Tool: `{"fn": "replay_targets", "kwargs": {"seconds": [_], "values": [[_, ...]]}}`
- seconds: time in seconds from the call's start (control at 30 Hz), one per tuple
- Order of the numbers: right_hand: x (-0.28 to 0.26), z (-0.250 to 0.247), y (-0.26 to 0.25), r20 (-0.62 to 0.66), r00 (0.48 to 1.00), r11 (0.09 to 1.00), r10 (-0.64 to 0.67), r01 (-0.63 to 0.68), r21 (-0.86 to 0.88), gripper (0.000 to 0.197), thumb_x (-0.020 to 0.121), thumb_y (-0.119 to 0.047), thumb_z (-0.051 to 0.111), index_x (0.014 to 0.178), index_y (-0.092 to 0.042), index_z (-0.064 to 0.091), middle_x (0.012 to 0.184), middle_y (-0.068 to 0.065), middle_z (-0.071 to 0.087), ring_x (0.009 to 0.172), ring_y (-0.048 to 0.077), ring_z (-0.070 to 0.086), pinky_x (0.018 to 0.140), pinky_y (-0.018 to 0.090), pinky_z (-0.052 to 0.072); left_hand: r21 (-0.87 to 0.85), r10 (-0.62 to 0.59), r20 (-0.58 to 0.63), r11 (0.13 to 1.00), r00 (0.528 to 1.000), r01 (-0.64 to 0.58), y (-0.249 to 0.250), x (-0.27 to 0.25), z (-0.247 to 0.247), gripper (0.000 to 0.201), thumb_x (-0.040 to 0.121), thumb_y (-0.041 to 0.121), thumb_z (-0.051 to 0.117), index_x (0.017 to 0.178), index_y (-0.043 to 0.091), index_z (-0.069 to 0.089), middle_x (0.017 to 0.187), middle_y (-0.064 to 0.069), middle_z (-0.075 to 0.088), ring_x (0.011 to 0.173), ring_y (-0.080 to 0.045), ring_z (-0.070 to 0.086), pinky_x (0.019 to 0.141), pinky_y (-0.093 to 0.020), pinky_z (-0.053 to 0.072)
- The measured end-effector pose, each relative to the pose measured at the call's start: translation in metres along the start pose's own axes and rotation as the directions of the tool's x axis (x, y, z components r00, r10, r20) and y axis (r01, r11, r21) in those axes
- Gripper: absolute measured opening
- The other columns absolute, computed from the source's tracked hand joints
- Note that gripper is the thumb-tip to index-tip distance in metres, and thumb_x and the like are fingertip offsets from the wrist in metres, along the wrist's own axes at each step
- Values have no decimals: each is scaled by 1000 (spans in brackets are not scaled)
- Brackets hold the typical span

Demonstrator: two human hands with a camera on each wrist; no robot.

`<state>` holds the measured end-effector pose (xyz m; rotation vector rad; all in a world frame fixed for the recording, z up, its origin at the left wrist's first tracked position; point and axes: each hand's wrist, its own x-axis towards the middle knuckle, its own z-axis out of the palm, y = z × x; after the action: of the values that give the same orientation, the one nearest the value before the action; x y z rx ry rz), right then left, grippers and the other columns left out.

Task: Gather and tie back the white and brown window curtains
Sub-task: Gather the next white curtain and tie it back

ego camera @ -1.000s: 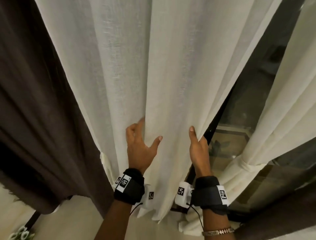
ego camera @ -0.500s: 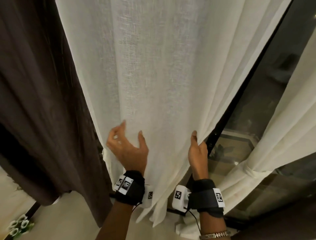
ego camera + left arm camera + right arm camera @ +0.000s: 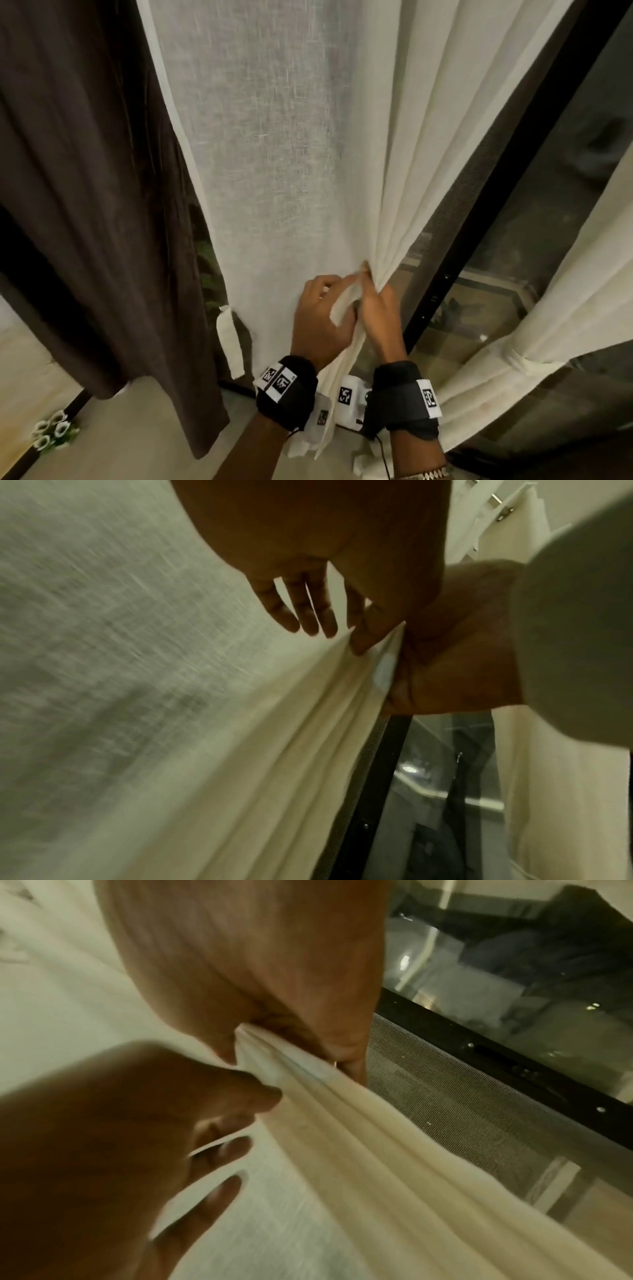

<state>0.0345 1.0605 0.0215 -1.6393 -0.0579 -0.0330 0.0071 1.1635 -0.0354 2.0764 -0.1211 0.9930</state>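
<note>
White curtain [image 3: 291, 171] hangs before me, its right edge bunched into pleats. My right hand [image 3: 380, 318] pinches that bunch; my left hand [image 3: 322, 325] lies against the cloth beside it, fingers [image 3: 301, 610] loosely spread, holding nothing. Advice: feed the next fold across evenly, keep the pinch firm. Brown curtain [image 3: 85, 188] hangs at left, untied. Dark window glass [image 3: 513, 274] at right; pale floor [image 3: 137, 428] below.
</note>
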Motion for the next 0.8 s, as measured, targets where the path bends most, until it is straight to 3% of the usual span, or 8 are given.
{"fn": "replay_targets", "kwargs": {"seconds": [0.1, 0.17, 0.23, 0.3, 0.37, 0.53, 0.67, 0.8], "values": [[5, -18, -3, -107, 994, 999, 32, -27, 47, 31, 108, -50, 50, 130, -32, 63, 115, -16, 70, 115, 16, 65, 105, 35, 47, 120, -44, -321, 989, 946, 87, -9, 6, -24, 45, 87, 26, 82, 129, 12, 72, 127, -11, 62, 118, -28, 57, 101, -37, 51], [7, -29, -5, -162, 986, 997, 42, -32, 65, 50, 108, -52, 50, 151, -26, 54, 140, -4, 64, 135, 23, 56, 119, 40, 40, 73, -211, -502, 956, 839, 285, -14, 13, -42, 67, 82, 26, 88, 140, 7, 61, 137, -18, 53, 128, -32, 49, 108, -26, 39], [10, -37, -2, -199, 979, 997, 37, -23, 72, 56, 107, -53, 50, 156, -24, 49, 151, 1, 57, 141, 24, 52, 124, 43, 37, -56, -427, -520, 881, 739, 470, -33, 18, -54, 92, 79, 33, 91, 154, 9, 43, 149, -18, 46, 138, -31, 41, 114, -25, 28], [11, -42, 1, -199, 979, 996, 36, -20, 81, 58, 107, -54, 51, 156, -24, 49, 151, 0, 57, 140, 23, 53, 123, 43, 37, -148, -603, -299, 795, 740, 588, -51, 24, -63, 93, 84, 48, 84, 159, 17, 37, 154, -9, 51, 144, -29, 45, 119, -37, 35], [9, -41, 3, -154, 988, 997, 25, -13, 78, 62, 106, -56, 52, 158, -24, 46, 152, -3, 56, 142, 21, 51, 124, 42, 36, -219, -661, 3, 732, 751, 645, -51, 30, -65, 66, 97, 48, 70, 152, 17, 50, 143, 1, 63, 140, -27, 56, 114, -37, 44], [-6, -12, 4, 123, 988, 988, -97, 110, -105, 32, 111, -47, 44, 141, -38, 53, 133, -14, 63, 127, 9, 58, 110, 31, 44, -383, -437, 527, 643, 729, 663, -6, 34, -55, 47, 93, 55, 70, 133, 30, 66, 123, 13, 77, 120, -10, 72, 103, -32, 57], [-5, 3, 33, 339, 921, 879, -191, 314, -358, 56, 102, -40, 36, 153, -20, 50, 151, 1, 57, 140, 15, 54, 119, 44, 45, -288, -284, 611, 790, 739, 541, 6, 53, -51, 47, 83, 47, 86, 125, 36, 67, 121, 14, 77, 115, 1, 71, 98, -21, 58], [-10, -2, 33, 430, 890, 875, -153, 325, -360, 54, 107, -20, 48, 160, -16, 40, 162, 1, 47, 151, 15, 43, 127, 38, 34, -137, -306, 646, 855, 700, 500, 18, 76, -48, 55, 84, 54, 83, 132, 32, 68, 121, 18, 75, 110, 5, 69, 92, -13, 54]]}}
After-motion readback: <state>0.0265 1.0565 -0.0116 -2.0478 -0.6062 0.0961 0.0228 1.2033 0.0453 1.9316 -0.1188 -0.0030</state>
